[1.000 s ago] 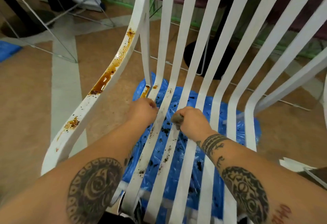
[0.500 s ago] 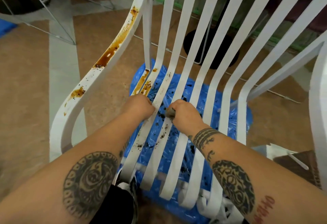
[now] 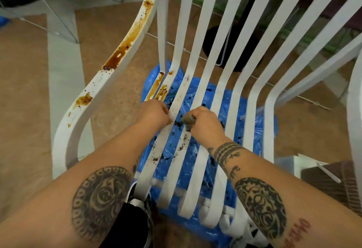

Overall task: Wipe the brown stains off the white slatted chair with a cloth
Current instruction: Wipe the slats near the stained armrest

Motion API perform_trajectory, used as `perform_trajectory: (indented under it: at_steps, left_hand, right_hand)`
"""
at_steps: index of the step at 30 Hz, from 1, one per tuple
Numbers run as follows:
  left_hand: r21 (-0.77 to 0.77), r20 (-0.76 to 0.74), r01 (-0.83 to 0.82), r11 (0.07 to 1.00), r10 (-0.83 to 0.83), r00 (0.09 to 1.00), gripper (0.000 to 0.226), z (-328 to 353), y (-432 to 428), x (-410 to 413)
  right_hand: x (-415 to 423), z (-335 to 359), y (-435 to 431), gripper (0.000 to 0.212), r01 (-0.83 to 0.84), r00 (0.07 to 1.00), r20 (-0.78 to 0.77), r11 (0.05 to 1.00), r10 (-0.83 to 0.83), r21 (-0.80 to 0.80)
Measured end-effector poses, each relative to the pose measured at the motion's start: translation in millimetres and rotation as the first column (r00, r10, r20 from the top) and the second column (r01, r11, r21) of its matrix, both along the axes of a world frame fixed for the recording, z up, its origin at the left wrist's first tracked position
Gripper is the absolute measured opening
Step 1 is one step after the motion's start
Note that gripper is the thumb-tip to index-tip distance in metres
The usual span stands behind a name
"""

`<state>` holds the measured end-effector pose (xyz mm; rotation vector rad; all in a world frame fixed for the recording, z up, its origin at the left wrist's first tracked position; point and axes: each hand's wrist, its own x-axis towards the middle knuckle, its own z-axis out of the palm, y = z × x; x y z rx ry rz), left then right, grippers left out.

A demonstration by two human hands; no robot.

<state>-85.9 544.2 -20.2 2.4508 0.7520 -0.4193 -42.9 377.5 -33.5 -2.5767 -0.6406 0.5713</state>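
On the far left, the chair [image 3: 223, 32] has a curved white armrest [image 3: 94, 95] with brown stains [image 3: 119, 55] along it: a long, wet-looking streak higher up, a smaller blotch lower down, and dark specks between them. More brown marks sit on the two leftmost seat slats, just beyond my knuckles.

My left hand [image 3: 154, 113] rests on those slats, fingers curled down over the edge of one and gripping it. Dark crumbs [image 3: 177, 124] are scattered on the slats between my hands and nearer to me.

Just to the right, my right hand [image 3: 205, 122] is a closed fist around the cloth [image 3: 187, 120]. It is a small grey-brown wad that pokes out on the thumb side and is pressed to a seat slat.

Under the seat a blue plastic sheet [image 3: 197, 90] lies on the floor, showing through the gaps and spotted with the same dark bits. The slats further right look white and unmarked.
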Motion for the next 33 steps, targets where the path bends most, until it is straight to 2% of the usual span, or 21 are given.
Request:
perform_trajectory:
  at_steps: [1, 3, 8, 10, 12, 15, 20, 23, 25, 27, 28, 30, 33]
  left_hand:
    - [-0.011, 0.005, -0.011, 1.000, 0.011, 1.000, 0.013, 0, 1, 0]
    - [-0.031, 0.005, -0.031, 0.999, 0.031, 1.000, 0.015, -1, 1, -2]
    - [-0.042, 0.033, -0.044, 0.998, 0.045, 0.998, 0.017, 1, -2, -6]
    - [-0.019, 0.031, -0.029, 0.999, 0.029, 0.999, 0.025, 1, -3, -9]
    - [-0.006, 0.023, -0.016, 1.000, 0.016, 1.000, 0.030, 1, -4, -9]
    - [-0.017, 0.008, -0.015, 1.000, 0.015, 1.000, 0.031, 2, -2, -10]
    - [-0.006, -0.031, 0.039, 0.999, -0.039, 0.999, 0.033, 9, -3, -12]
    - [0.032, -0.053, 0.085, 0.996, -0.083, 0.995, 0.039, 13, -6, -16]
    - [0.049, -0.050, 0.112, 0.992, -0.109, 0.993, 0.044, 15, -6, -21]
    - [0.051, -0.034, 0.111, 0.993, -0.110, 0.993, 0.048, 16, -6, -27]
    - [0.048, -0.028, 0.106, 0.993, -0.104, 0.994, 0.049, 16, -6, -32]
    - [0.048, -0.020, 0.096, 0.994, -0.095, 0.995, 0.049, 16, -5, -40]
    - [0.035, -0.022, 0.099, 0.995, -0.098, 0.995, 0.047, 20, -4, -51]
  right_hand:
    - [-5, 2, -1, 0.032, -0.027, 1.000, 0.002, 1.000, 0.027, -0.004]
    - [-18, 2, -4, 0.035, -0.046, 0.999, -0.017, 0.999, 0.046, 0.021]
    - [-14, 11, -5, 0.028, 0.037, 0.972, -0.234, 0.999, -0.034, 0.011]
    - [-6, 12, -3, 0.018, 0.114, 0.979, -0.169, 0.993, -0.111, 0.009]
    - [-8, 11, -3, 0.024, 0.174, 0.981, -0.093, 0.983, -0.169, 0.055]
    - [-20, 4, -6, 0.028, 0.076, 0.997, -0.015, 0.996, -0.075, 0.042]
    - [-34, 11, -11, 0.037, -0.056, 0.997, -0.042, 0.998, 0.058, 0.040]
    - [-31, 26, -14, 0.038, -0.124, 0.974, -0.189, 0.992, 0.121, -0.002]
    - [-23, 27, -18, 0.040, -0.054, 0.962, -0.267, 0.998, 0.060, 0.029]
    - [-26, 22, -19, 0.039, 0.065, 0.974, -0.221, 0.993, -0.041, 0.101]
    - [-33, 19, -19, 0.038, 0.074, 0.986, -0.158, 0.991, -0.056, 0.108]
    - [-53, 11, -18, 0.039, 0.029, 0.998, -0.056, 0.997, -0.025, 0.075]
    - [-80, 14, -19, 0.043, -0.076, 0.994, -0.072, 0.995, 0.081, 0.071]
